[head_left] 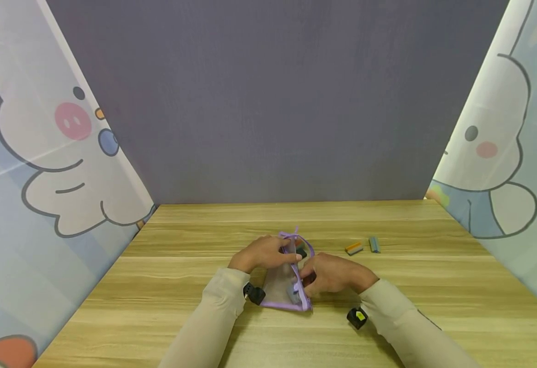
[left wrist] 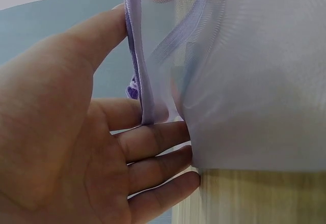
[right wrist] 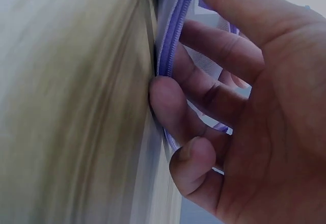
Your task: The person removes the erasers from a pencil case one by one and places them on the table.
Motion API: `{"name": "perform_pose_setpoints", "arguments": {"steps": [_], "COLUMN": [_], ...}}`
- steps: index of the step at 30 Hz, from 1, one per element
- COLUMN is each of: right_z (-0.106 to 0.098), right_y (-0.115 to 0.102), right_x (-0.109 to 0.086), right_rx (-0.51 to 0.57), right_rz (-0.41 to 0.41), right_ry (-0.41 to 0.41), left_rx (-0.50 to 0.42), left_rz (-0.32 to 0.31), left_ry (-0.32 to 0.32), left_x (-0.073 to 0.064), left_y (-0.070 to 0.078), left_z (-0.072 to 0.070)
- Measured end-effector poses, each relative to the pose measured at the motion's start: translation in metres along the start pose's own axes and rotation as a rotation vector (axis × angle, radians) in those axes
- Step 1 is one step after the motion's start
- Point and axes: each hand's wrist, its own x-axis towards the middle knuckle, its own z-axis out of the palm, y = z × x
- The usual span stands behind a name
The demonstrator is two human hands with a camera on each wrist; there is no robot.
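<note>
A mesh zip pouch (head_left: 278,286) with purple trim lies on the table, its opening facing right. My left hand (head_left: 268,251) holds the upper part of its rim, with the thumb on one side of the purple edge (left wrist: 135,46) and the index finger on the other. At the lower part of the opening, my right hand (head_left: 332,273) grips the zipper edge (right wrist: 174,35) between thumb and fingers. A greyish-blue piece (head_left: 293,293) shows by the pouch's lower right corner, and a dark piece (head_left: 301,252) shows near the upper rim; their kinds are unclear.
Right of the pouch, two small blocks lie on the wooden table (head_left: 181,255): an orange-and-grey one (head_left: 354,249) and a blue-grey one (head_left: 374,245). A dark grey panel (head_left: 286,102) stands behind the table, with cartoon-printed curtains (head_left: 33,179) at both sides.
</note>
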Motion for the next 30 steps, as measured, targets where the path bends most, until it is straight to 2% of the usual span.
{"name": "perform_pose_setpoints", "arguments": {"steps": [11, 17, 24, 30], "right_z": [0.0024, 0.0042, 0.0037, 0.0037], "right_y": [0.0007, 0.0006, 0.0014, 0.0032], "right_x": [0.0012, 0.0015, -0.0006, -0.0012], "right_rx": [-0.021, 0.005, -0.038, -0.033], "right_rz": [-0.012, 0.01, 0.031, 0.082], "right_ry": [-0.008, -0.01, 0.012, 0.028], "left_rx": [0.009, -0.004, -0.024, -0.001], "left_rz": [-0.002, -0.001, -0.008, 0.008], "left_ry": [-0.009, -0.01, -0.006, -0.002], "left_x": [-0.0006, -0.0011, -0.002, -0.002], "left_y": [0.001, 0.0002, 0.0001, 0.0005], "left_z": [-0.0007, -0.0005, 0.0003, -0.0004]}}
